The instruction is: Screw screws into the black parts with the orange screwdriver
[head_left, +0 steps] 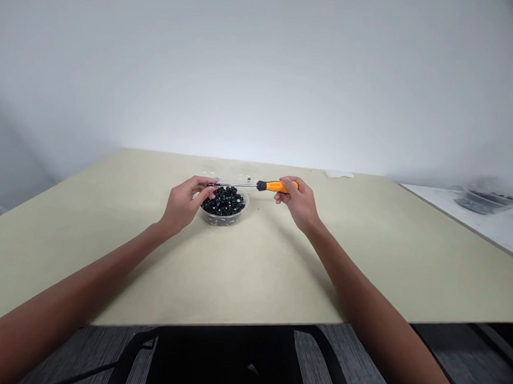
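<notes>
An orange and black screwdriver (276, 186) lies level in the air, its handle in the closed fingers of my right hand (298, 203). Its metal shaft points left to my left hand (187, 201), whose thumb and fingertips pinch a small dark piece at the tip. Just below the shaft, a round clear bowl (223, 219) full of small black parts (225, 202) stands on the pale table. My left fingertips are over the bowl's left rim.
Behind the bowl lie clear round lids (240, 171) with a few tiny pieces. A white scrap (339, 174) is at the table's back edge (283, 166). At the right, a white table (453, 205) bears another clear container (482, 202). A pale wall rises behind.
</notes>
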Action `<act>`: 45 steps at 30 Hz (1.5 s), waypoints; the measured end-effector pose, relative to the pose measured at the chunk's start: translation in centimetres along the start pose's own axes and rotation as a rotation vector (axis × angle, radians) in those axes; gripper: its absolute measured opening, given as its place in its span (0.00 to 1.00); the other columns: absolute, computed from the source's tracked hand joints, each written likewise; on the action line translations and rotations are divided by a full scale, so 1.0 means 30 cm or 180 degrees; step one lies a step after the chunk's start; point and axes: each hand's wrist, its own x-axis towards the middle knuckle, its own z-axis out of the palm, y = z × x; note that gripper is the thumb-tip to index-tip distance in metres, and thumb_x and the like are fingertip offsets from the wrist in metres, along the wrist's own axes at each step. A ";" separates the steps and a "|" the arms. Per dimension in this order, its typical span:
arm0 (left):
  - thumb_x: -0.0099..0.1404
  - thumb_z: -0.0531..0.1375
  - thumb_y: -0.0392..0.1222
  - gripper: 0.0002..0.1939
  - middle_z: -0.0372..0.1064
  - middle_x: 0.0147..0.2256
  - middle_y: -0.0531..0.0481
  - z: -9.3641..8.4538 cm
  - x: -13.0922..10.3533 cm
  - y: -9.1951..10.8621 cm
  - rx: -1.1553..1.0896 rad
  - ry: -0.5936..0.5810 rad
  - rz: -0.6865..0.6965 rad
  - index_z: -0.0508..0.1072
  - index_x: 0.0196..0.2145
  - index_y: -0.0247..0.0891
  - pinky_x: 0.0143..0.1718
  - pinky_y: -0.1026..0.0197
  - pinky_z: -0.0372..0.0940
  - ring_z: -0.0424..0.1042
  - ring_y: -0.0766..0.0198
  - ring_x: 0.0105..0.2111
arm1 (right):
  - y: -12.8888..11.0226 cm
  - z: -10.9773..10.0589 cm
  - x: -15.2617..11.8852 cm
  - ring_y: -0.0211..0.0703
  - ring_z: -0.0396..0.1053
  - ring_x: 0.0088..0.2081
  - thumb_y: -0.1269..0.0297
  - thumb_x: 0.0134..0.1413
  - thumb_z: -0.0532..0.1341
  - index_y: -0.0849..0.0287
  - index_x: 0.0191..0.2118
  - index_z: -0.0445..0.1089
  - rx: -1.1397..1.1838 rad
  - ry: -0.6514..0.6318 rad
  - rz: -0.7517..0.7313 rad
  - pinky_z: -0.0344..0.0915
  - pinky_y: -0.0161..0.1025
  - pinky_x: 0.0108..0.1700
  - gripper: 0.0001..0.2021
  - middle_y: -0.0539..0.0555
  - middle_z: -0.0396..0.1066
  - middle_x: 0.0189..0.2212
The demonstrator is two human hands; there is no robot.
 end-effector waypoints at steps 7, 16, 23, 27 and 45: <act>0.68 0.60 0.47 0.13 0.75 0.43 0.44 0.002 0.002 -0.009 -0.0357 0.0197 -0.0094 0.74 0.46 0.38 0.46 0.56 0.68 0.76 0.59 0.39 | -0.038 -0.033 0.020 0.33 0.72 0.29 0.53 0.52 0.66 0.62 0.42 0.64 0.0263 0.0366 -0.0242 0.75 0.39 0.43 0.19 0.51 0.68 0.35; 0.69 0.57 0.42 0.10 0.68 0.45 0.46 -0.003 0.017 -0.004 0.0497 0.0244 0.0466 0.78 0.44 0.42 0.47 0.58 0.66 0.69 0.60 0.46 | 0.029 -0.181 -0.052 0.37 0.74 0.31 0.54 0.51 0.67 0.62 0.40 0.66 -0.0091 0.0953 -0.0045 0.77 0.43 0.48 0.18 0.52 0.67 0.36; 0.69 0.57 0.40 0.12 0.68 0.43 0.47 -0.003 0.019 -0.040 0.0815 0.0143 0.0578 0.76 0.47 0.43 0.46 0.58 0.65 0.69 0.62 0.38 | 0.101 -0.188 -0.066 0.39 0.76 0.33 0.56 0.51 0.67 0.61 0.40 0.65 -0.0215 0.0908 0.0369 0.77 0.43 0.49 0.17 0.53 0.66 0.36; 0.69 0.56 0.38 0.14 0.69 0.43 0.47 -0.007 0.023 -0.059 0.0906 0.0101 0.0805 0.73 0.50 0.42 0.47 0.58 0.65 0.70 0.62 0.39 | 0.127 -0.161 -0.074 0.38 0.75 0.36 0.53 0.47 0.69 0.61 0.40 0.65 -0.0429 0.0646 0.0328 0.77 0.40 0.47 0.20 0.52 0.64 0.40; 0.69 0.59 0.42 0.11 0.72 0.40 0.48 -0.006 0.016 -0.043 0.0983 0.0084 0.0912 0.73 0.48 0.40 0.45 0.59 0.64 0.71 0.61 0.38 | 0.180 -0.138 -0.092 0.42 0.66 0.46 0.60 0.54 0.60 0.59 0.44 0.66 -0.2734 -0.0695 -0.0519 0.64 0.41 0.49 0.13 0.56 0.66 0.47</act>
